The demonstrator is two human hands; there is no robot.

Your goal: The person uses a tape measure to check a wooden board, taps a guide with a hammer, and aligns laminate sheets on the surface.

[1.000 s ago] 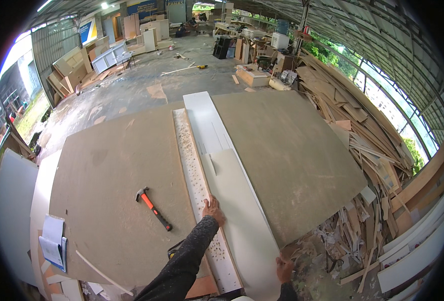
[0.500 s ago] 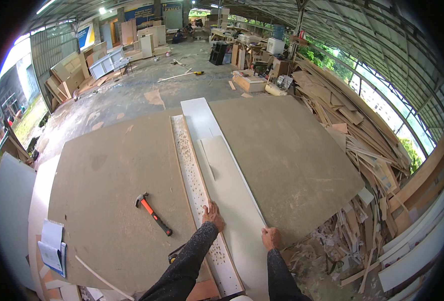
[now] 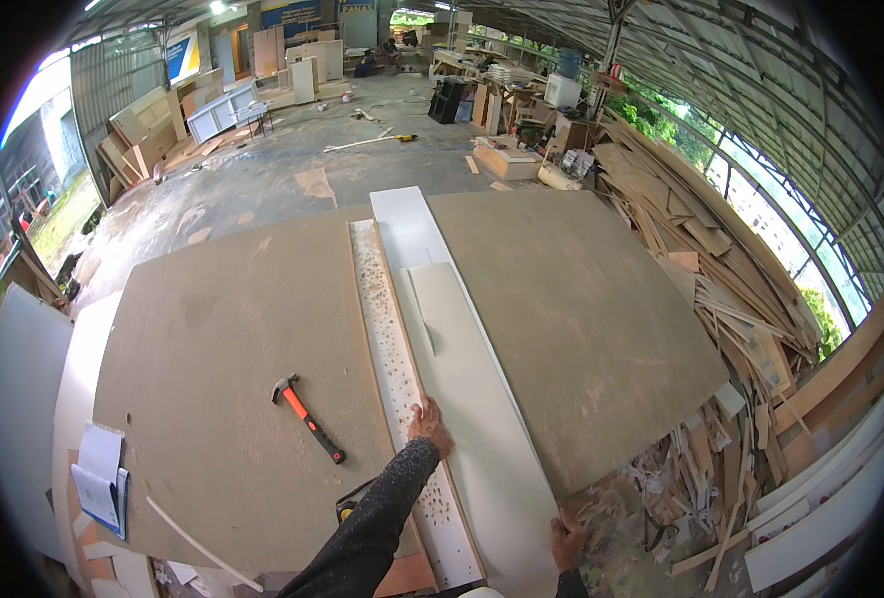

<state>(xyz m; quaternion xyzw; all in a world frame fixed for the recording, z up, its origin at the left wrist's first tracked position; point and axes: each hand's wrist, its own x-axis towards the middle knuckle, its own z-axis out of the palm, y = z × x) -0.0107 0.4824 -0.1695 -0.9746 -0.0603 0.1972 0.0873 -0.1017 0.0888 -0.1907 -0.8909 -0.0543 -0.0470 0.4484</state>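
Observation:
My left hand point(image 3: 430, 427) is curled over the wooden edge of a long, narrow white panel point(image 3: 381, 304), which has raised edges and is sprinkled with small brown bits. Flush beside it lies a wider off-white panel point(image 3: 487, 429), resting partly on a longer white board point(image 3: 402, 221). At that panel's right edge, near the front, my right hand point(image 3: 566, 541) has its fingers closed on the rim; their tips are hidden. A claw hammer point(image 3: 307, 418) with an orange and black handle lies left of my left forearm.
Everything rests on a large brown worktop point(image 3: 222, 329). A clipboard with papers point(image 3: 101, 483) sits at its left edge, near a thin white strip point(image 3: 202, 545). A tape measure point(image 3: 345, 509) shows beside my left sleeve. Wood offcuts point(image 3: 701, 448) are heaped along the right.
My right hand has slid along the panel's right edge toward me. The left hand keeps its place on the narrow panel's edge, and the view has shifted slightly.

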